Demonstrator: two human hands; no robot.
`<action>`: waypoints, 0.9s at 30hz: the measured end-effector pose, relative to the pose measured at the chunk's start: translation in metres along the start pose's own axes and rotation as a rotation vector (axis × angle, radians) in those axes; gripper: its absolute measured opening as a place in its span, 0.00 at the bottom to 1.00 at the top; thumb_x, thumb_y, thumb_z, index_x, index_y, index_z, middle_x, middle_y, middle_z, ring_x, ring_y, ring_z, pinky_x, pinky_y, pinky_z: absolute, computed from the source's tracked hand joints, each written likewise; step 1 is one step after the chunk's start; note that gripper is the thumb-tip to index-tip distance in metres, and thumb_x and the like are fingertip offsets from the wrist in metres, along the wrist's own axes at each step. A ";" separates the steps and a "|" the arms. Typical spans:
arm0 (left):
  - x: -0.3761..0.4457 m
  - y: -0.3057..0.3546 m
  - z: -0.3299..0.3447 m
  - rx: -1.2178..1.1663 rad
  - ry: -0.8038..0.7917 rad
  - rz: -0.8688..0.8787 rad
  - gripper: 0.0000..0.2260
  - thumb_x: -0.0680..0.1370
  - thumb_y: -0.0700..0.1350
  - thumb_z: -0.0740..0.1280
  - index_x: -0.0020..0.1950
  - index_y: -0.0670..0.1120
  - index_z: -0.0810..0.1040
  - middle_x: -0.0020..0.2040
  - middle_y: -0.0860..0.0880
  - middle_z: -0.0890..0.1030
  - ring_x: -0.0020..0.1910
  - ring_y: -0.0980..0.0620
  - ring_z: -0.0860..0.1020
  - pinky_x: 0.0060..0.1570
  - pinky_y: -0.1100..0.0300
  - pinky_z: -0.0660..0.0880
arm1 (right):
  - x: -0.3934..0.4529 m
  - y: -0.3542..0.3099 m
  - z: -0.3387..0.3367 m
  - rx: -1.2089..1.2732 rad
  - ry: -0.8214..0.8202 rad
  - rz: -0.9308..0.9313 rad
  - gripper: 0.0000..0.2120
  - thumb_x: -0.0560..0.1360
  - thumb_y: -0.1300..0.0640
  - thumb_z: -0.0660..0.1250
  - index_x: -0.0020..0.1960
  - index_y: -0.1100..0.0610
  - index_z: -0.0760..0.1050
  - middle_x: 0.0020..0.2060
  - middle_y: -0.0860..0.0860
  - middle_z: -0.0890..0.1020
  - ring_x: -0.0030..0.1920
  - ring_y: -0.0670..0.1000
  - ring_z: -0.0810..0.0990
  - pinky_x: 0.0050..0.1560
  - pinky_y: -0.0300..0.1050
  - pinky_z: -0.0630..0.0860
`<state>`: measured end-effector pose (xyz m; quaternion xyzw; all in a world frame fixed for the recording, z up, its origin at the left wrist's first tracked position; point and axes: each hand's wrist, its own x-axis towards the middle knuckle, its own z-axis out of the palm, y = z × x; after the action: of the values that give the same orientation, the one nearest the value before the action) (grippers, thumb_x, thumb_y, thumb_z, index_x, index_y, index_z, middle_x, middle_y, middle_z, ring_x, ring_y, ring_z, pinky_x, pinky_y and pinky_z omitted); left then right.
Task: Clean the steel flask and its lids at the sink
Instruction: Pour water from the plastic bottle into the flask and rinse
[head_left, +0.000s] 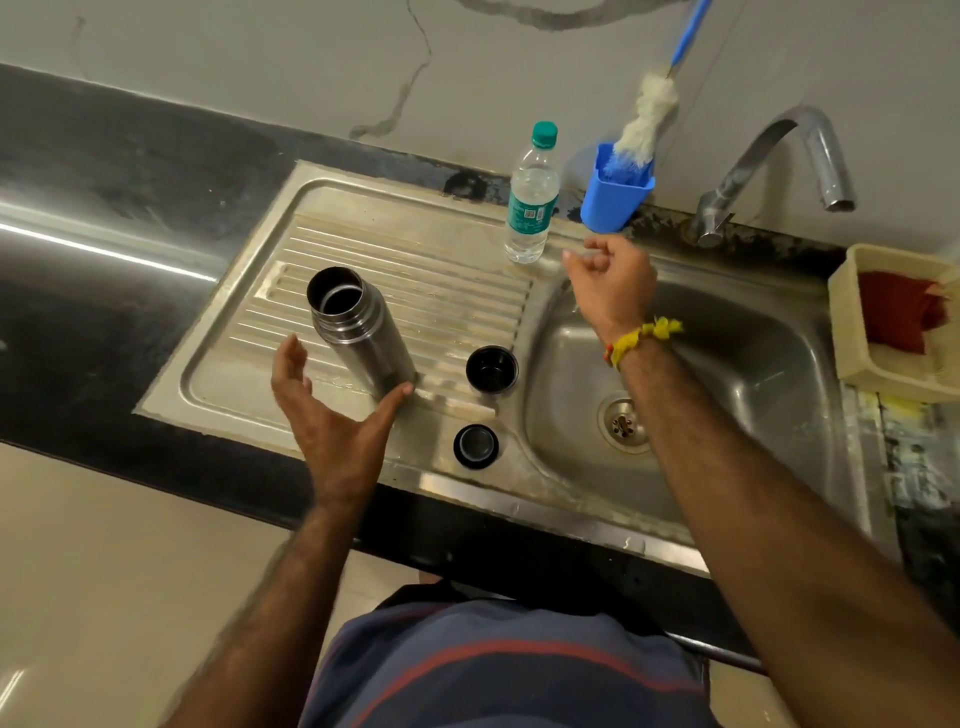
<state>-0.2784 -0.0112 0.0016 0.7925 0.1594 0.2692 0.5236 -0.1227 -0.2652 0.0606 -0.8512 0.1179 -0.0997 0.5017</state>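
Landmark: the sink basin (727, 364). Nearest the viewer, the left hand (332, 421) is hovering over the draining board (415, 270) left of the basin, palm up, fingers spread wide and released, gripping nothing; its thumb tip is lying at the base of the steel flask (358, 332), though actual contact is hard to call. The small black lid (476, 446) is sitting just left of the basin's front rim, flat. A little further back the black cup lid (491, 369) is standing at the basin's left edge, opening up. So two lids, one flask, all apart from each other. The flask is standing on the board left of the basin, uncapped, long axis upright, open mouth pointing up toward the camera. The right hand (610, 283) is hanging over the basin's back left corner, fingers loosely curled, holding nothing, a yellow thread band (641, 338) on the wrist. Behind the basin's left corner one clear plastic bottle (531, 202) with a green cap is standing, beside it one blue holder (615, 200) carrying a bottle brush (649, 117). One tap (779, 166) is rising behind the basin. A cream basket (852, 332) is sitting right of the basin, a red cloth (898, 312) inside.
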 end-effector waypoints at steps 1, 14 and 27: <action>-0.002 0.002 -0.001 0.021 0.035 0.050 0.50 0.66 0.51 0.83 0.78 0.37 0.58 0.77 0.41 0.64 0.77 0.47 0.65 0.76 0.41 0.63 | 0.010 -0.006 0.006 -0.014 -0.010 -0.011 0.19 0.75 0.53 0.74 0.62 0.60 0.77 0.47 0.53 0.85 0.47 0.49 0.83 0.49 0.41 0.82; 0.009 0.046 0.008 0.181 0.190 0.621 0.40 0.64 0.50 0.85 0.67 0.41 0.66 0.67 0.37 0.67 0.67 0.36 0.68 0.71 0.46 0.67 | 0.087 -0.075 0.049 -0.455 -0.094 -0.302 0.19 0.81 0.52 0.65 0.71 0.53 0.70 0.62 0.58 0.73 0.60 0.59 0.78 0.61 0.51 0.78; 0.040 0.070 0.038 0.183 0.189 0.720 0.55 0.63 0.60 0.84 0.79 0.54 0.53 0.82 0.47 0.53 0.80 0.44 0.54 0.76 0.30 0.52 | 0.042 -0.056 0.010 -0.528 0.009 -0.292 0.12 0.77 0.61 0.67 0.60 0.63 0.76 0.59 0.61 0.79 0.60 0.60 0.76 0.61 0.50 0.71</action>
<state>-0.2252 -0.0460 0.0645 0.8130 -0.0585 0.4923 0.3054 -0.0742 -0.2436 0.1072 -0.9597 0.0183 -0.1405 0.2427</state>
